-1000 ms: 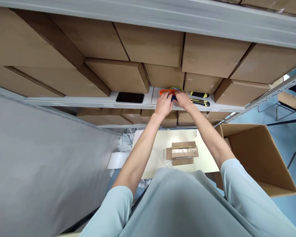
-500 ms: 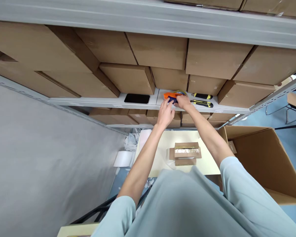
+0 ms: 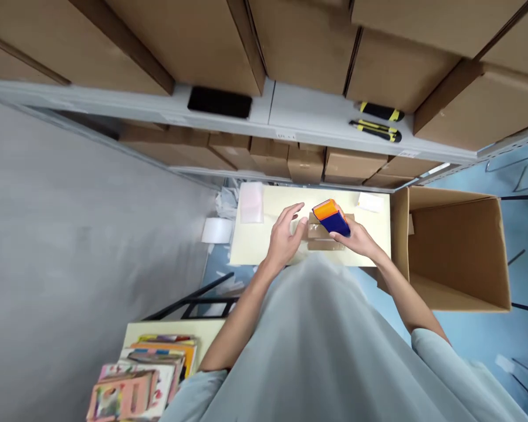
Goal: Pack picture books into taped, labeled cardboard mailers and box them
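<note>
My right hand (image 3: 357,237) grips an orange and dark-blue tape dispenser (image 3: 334,219) above the pale table (image 3: 267,243). Beside it to the left, my left hand (image 3: 286,235) is open, thumb and fingers apart, with nothing in it. Below the dispenser lies a small cardboard box (image 3: 324,244), partly hidden by the dispenser and my hands.
Ahead, the shelf edge (image 3: 229,126) carries cardboard boxes (image 3: 305,50), a black phone (image 3: 220,102) and two yellow-black utility knives (image 3: 378,130). A large open carton (image 3: 457,246) stands right of the table. Books (image 3: 127,390) are piled at lower left, beside a grey wall (image 3: 92,252).
The tape dispenser has left the shelf in my right hand and come down over the table. My left hand has let go of it and opened. The view has tilted down.
</note>
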`<state>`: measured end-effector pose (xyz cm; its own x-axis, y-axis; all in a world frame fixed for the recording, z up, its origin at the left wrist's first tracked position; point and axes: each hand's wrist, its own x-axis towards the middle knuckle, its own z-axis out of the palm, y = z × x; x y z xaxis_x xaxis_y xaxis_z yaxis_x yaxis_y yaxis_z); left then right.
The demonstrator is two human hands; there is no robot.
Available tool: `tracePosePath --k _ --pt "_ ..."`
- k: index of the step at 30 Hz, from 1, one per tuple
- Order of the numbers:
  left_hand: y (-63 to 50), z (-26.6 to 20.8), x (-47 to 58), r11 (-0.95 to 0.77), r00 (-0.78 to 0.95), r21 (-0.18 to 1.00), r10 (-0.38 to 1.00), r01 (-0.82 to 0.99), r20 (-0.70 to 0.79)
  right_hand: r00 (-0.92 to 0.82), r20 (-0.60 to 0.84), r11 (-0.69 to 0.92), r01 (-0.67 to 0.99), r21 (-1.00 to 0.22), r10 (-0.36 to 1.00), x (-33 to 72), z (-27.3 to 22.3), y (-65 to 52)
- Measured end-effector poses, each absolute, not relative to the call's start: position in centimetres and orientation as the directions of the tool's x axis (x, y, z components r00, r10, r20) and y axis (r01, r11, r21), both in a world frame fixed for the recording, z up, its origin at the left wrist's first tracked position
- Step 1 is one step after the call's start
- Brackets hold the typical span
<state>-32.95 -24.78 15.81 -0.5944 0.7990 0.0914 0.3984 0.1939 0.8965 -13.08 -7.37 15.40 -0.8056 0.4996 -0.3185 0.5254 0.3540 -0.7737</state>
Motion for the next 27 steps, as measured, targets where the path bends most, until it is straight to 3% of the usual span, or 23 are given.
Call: tracePosePath --k 11,27 --pt "-24.9 13.9 -31.1 0.269 -0.476 0.936 0.869 0.228 -0.134 -0.769 -0.488 0.274 0.616 -0.739 0.413 -9.3 14.1 -11.1" --pt "-25.4 15.1 -31.7 0.364 -0.425 0.928 0.854 0.079 -0.299 -0.774 -0.544 0.418 0.632 -0.652 0.323 -8.9 16.7 -10.4"
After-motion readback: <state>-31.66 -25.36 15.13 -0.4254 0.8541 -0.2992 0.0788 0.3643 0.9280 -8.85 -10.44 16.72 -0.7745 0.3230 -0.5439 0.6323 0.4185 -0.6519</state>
